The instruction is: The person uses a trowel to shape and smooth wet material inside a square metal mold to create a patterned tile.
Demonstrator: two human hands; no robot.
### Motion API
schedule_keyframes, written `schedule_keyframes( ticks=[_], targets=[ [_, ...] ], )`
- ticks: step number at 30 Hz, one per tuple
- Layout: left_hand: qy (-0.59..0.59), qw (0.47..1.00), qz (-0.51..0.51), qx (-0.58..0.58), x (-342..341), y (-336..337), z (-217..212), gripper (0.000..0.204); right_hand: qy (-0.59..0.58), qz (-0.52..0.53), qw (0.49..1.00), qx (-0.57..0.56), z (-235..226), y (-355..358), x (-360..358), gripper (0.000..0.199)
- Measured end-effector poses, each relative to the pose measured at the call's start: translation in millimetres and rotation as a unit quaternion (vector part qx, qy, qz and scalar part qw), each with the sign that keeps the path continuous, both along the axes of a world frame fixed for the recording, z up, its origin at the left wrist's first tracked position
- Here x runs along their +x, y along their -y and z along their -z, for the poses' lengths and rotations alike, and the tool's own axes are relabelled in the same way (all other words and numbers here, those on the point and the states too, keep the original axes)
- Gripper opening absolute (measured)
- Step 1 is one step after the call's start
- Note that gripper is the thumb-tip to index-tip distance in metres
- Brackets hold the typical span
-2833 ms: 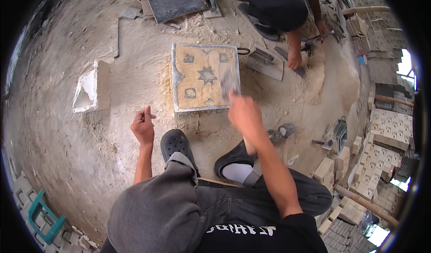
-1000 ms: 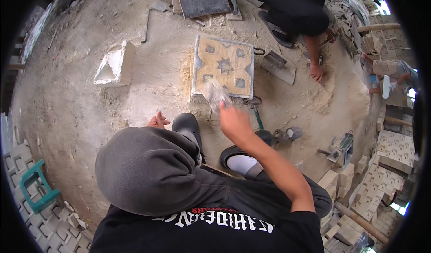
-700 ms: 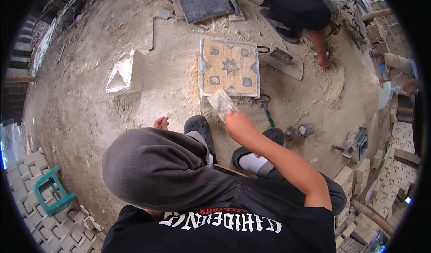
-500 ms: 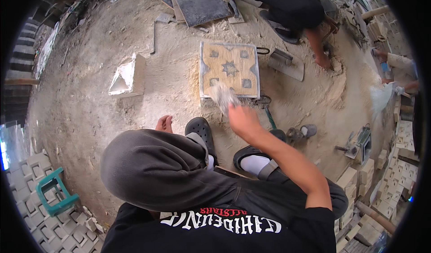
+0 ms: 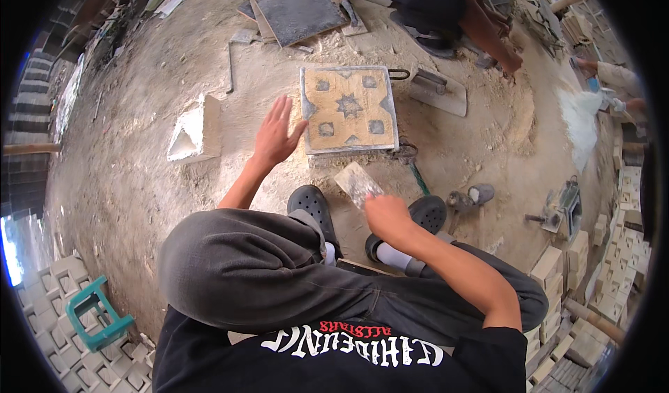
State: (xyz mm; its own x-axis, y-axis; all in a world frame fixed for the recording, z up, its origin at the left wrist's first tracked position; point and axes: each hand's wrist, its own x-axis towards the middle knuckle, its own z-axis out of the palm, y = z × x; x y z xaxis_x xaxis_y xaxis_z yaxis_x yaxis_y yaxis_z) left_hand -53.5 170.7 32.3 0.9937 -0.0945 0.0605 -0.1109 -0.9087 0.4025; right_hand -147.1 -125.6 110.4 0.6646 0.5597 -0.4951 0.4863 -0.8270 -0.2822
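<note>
— So, where is the left hand [image 5: 274, 136] at this moment?

— It is stretched forward over the sandy ground [image 5: 139, 163], with the fingers spread open and flat. The thumb side is at the left edge of the square patterned tile [image 5: 348, 109]; I think it touches the edge, but I cannot be fully sure. It holds nothing.

— And the tile, where does it lie?

— It lies flat on the ground in front of the person's two dark clogs [image 5: 311, 207]. It is yellow-brown with grey shapes and a star in the middle, and a grey border goes around it.

— What about the right hand [image 5: 385, 215]?

— Its fingers are closed around a flat scraper [image 5: 357, 182]. The pale blade points up and to the left, toward the near edge of the tile, but it stays just apart from it.

— Is anything else close by?

— Yes. A whitish triangular block [image 5: 195, 129] stands to the left of the open hand, well apart. Behind the tile is a dark square slab [image 5: 300, 11], and to the right of the tile a float with a handle [image 5: 437, 92]. Another person [image 5: 446, 10] crouches at the top, one hand on the ground.
</note>
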Motion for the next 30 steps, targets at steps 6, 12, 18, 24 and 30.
schedule_keyframes(
  ticks=[6,12,18,24,30],
  targets=[
    [-0.071,0.958,0.160,0.227,-6,74,20,0.097,-0.032,0.053,0.997,-0.037,-19,48,-7,0.023],
    [-0.056,0.947,0.307,0.079,-28,109,8,0.095,-0.022,0.089,0.994,-0.062,-28,79,-3,0.026],
    [0.014,0.983,0.149,0.106,58,127,25,0.094,-0.028,0.141,0.986,-0.089,-23,82,5,0.026],
    [-0.011,0.919,0.387,0.078,-8,175,15,0.090,0.096,0.202,0.971,-0.081,-26,85,52,0.028],
    [-0.006,0.903,0.409,-0.132,-46,124,2,0.040,0.124,0.165,0.978,0.031,12,11,128,0.021]
  ],
)
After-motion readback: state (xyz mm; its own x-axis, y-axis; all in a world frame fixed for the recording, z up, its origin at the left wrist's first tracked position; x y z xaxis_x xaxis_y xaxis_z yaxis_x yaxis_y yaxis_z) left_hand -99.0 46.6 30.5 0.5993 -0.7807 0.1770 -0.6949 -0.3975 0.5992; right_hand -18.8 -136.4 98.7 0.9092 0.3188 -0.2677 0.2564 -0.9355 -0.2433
